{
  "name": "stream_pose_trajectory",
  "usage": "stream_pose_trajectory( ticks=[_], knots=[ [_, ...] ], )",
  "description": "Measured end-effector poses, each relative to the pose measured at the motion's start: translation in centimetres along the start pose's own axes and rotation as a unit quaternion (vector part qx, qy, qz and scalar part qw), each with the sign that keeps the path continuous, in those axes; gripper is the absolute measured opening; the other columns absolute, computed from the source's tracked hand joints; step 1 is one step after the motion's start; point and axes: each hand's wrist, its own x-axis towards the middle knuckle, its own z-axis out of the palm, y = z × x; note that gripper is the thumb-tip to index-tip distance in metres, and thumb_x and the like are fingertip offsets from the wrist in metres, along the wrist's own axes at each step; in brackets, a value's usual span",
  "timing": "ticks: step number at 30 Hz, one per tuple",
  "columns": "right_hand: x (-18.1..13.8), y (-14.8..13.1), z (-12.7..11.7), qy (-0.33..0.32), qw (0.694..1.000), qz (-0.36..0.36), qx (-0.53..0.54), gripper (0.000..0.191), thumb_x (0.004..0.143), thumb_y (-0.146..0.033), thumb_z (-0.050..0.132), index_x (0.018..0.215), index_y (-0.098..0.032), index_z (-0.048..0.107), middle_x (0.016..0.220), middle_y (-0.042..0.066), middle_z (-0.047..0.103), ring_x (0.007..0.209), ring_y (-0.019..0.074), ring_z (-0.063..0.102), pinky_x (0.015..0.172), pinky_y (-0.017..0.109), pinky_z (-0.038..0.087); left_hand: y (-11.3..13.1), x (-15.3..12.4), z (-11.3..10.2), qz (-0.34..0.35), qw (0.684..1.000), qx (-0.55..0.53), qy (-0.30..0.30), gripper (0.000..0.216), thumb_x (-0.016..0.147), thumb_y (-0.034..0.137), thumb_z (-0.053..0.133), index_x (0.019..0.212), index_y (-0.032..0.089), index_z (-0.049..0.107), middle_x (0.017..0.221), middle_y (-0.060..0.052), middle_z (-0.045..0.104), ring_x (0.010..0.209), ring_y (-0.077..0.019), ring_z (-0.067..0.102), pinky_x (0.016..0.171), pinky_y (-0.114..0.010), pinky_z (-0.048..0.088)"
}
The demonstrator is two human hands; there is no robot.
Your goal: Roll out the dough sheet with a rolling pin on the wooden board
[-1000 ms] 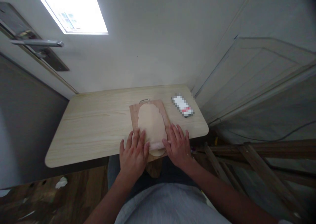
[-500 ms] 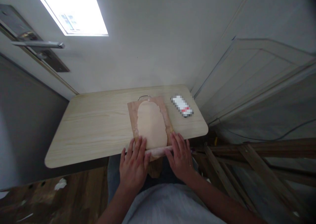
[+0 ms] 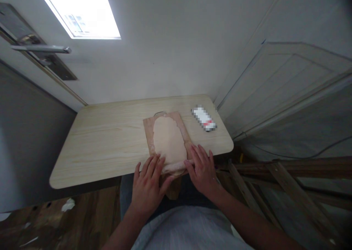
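Observation:
A pale, flattened sheet of dough (image 3: 169, 138) lies on a wooden cutting board (image 3: 149, 127) with a metal handle at its far end. Across the dough's near end lies a flour-dusted rolling pin (image 3: 176, 166). My left hand (image 3: 148, 182) is on the pin's left end, its fingers reaching forward and its thumb on the near side. On the right end rests my right hand (image 3: 202, 169), fingers bent over the pin and thumb along it. Both palms hide the pin's ends.
The board sits at the front edge of a light wooden table (image 3: 101, 140). A blurred-out phone-like object (image 3: 204, 118) lies to its right. Behind the table stands a white door with a lever handle (image 3: 41, 49). Wooden bars (image 3: 288, 184) stand at the right.
The cutting board and dough have slid slightly toward me. The rolling pin sits a little farther up the dough, and my left thumb has dropped to the pin's near side.

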Motion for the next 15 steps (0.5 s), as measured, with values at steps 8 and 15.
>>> stream_pose_trajectory(
  ticks=[8, 15],
  knots=[
    [1.5, 0.6, 0.2, 0.008, 0.999, 0.027, -0.03, 0.045, 0.105, -0.04, 0.039, 0.143, -0.02, 0.053, 0.151, 0.009, 0.053, 0.142, 0.0313, 0.041, 0.118, 0.056, 0.019, -1.2, 6.6, 0.7, -0.014, 1.0, 0.008, -0.001, 0.051, 0.1, 0.051, 0.044, 0.143, 0.026, 0.054, 0.153, -0.009, 0.052, 0.143, -0.0333, 0.043, 0.121, -0.063, 0.015],
    [4.1, 1.6, 0.9, 0.016, 0.998, 0.06, -0.016, 0.044, 0.107, -0.034, 0.035, 0.144, -0.022, 0.054, 0.151, 0.008, 0.053, 0.142, 0.0307, 0.041, 0.118, 0.056, 0.021, -1.8, 11.2, 1.0, 0.019, 1.0, 0.009, -0.017, 0.049, 0.101, 0.052, 0.04, 0.141, 0.03, 0.056, 0.154, -0.009, 0.05, 0.145, -0.033, 0.04, 0.12, -0.061, 0.022]
  ],
)
